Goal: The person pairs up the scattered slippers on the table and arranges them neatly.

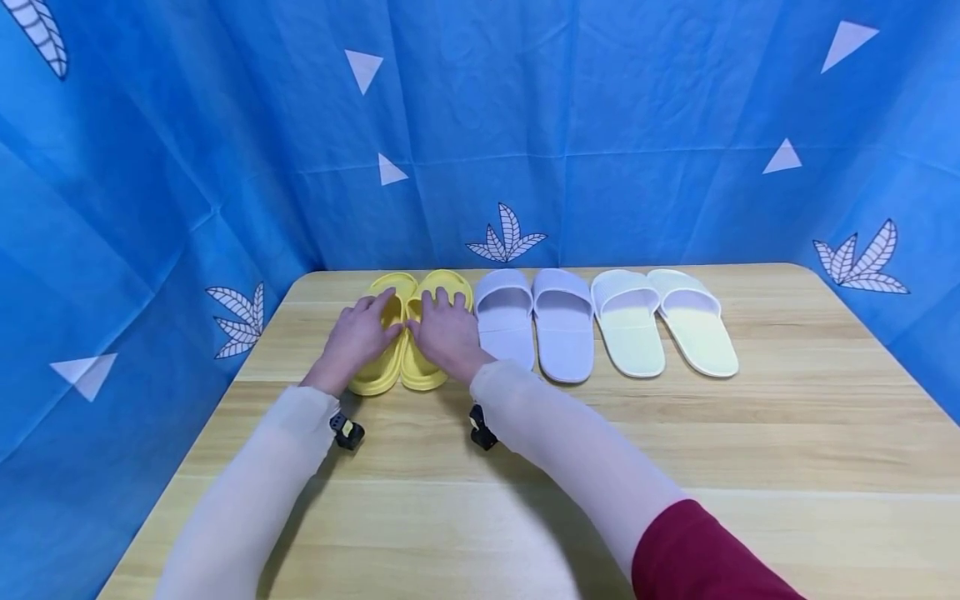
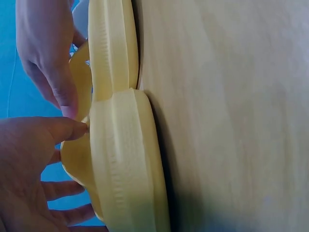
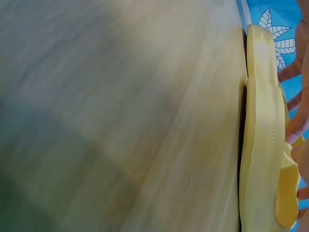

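Two yellow slippers lie side by side on the table, the left one touching the right one along their inner edges. My left hand rests over the left slipper, its thumb at the inner edge and its fingers spread towards the strap. Over the other slipper is my right hand, fingers extended across the strap. In the left wrist view both thumbs come close together where the slippers meet, and the yellow heel sits flat on the wood. The right wrist view catches fingers above the sole.
To the right stand a lavender pair of slippers and a pale cream-green pair, toes towards the back edge. Blue patterned cloth hangs behind and left of the wooden table. Each wrist wears a small black camera.
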A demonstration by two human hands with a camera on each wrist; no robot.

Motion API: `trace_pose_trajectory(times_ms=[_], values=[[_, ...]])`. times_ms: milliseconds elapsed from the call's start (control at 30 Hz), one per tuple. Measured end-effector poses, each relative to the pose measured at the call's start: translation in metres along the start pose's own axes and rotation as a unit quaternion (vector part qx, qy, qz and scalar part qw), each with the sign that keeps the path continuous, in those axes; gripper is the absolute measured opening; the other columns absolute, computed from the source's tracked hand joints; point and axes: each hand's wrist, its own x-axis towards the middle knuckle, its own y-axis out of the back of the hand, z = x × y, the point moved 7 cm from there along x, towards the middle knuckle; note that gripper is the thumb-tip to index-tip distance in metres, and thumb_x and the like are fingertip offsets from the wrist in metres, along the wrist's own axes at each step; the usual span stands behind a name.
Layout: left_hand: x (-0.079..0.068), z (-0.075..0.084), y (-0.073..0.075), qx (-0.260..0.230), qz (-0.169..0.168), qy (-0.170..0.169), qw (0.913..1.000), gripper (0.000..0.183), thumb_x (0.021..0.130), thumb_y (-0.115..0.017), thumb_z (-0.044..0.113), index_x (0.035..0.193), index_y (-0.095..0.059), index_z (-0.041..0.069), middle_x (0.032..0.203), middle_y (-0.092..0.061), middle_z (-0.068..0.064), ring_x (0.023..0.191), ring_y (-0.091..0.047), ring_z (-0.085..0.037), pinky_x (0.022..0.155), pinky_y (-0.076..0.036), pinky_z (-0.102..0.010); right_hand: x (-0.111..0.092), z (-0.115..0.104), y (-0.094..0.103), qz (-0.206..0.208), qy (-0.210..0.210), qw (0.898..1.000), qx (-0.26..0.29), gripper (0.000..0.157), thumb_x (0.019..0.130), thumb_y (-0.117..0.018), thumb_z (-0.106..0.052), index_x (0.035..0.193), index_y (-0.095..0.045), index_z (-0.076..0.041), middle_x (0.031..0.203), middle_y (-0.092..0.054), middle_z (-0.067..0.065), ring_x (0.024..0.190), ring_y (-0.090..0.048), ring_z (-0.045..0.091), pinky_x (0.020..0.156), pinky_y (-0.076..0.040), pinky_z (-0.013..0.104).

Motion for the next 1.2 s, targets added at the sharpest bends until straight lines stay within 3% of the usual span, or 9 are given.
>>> trace_pose_trajectory(times_ms=[333,800,1200], values=[[-0.002,0.006,0.002,0.002,0.019,-0.004,0.9998,0.066,0.098,-0.059,0.030,0.152,-0.030,0.005,0.138,-0.044,-0.032,0.116,-0.047,-0.054,0.100,-0.037,-0.060,-0.006,0.005,0.009,0.002,0.019,1.000,0.015,0.063,0.100,-0.038,-0.057,0.144,-0.043,-0.012,0.142,-0.044,0.011,0.126,-0.043,0.032,0.091,-0.051,0.041],[-0.002,0.007,0.007,-0.008,0.010,0.004,0.9999,0.067,0.098,-0.058,0.034,0.154,-0.028,0.011,0.144,-0.038,-0.029,0.124,-0.038,-0.055,0.101,-0.035,-0.065,-0.015,0.013,0.023,-0.008,0.070,0.997,0.028,0.065,0.100,-0.041,-0.057,0.148,-0.040,-0.013,0.144,-0.045,0.010,0.128,-0.045,0.032,0.097,-0.048,0.043],[-0.009,0.004,0.013,-0.020,0.000,-0.009,0.9998,0.068,0.099,-0.057,0.037,0.155,-0.027,0.013,0.147,-0.037,-0.028,0.128,-0.034,-0.055,0.102,-0.032,-0.066,-0.026,0.026,0.035,-0.021,0.102,0.994,0.039,0.064,0.100,-0.044,-0.055,0.146,-0.042,-0.011,0.146,-0.045,0.012,0.132,-0.043,0.031,0.110,-0.035,0.041]])
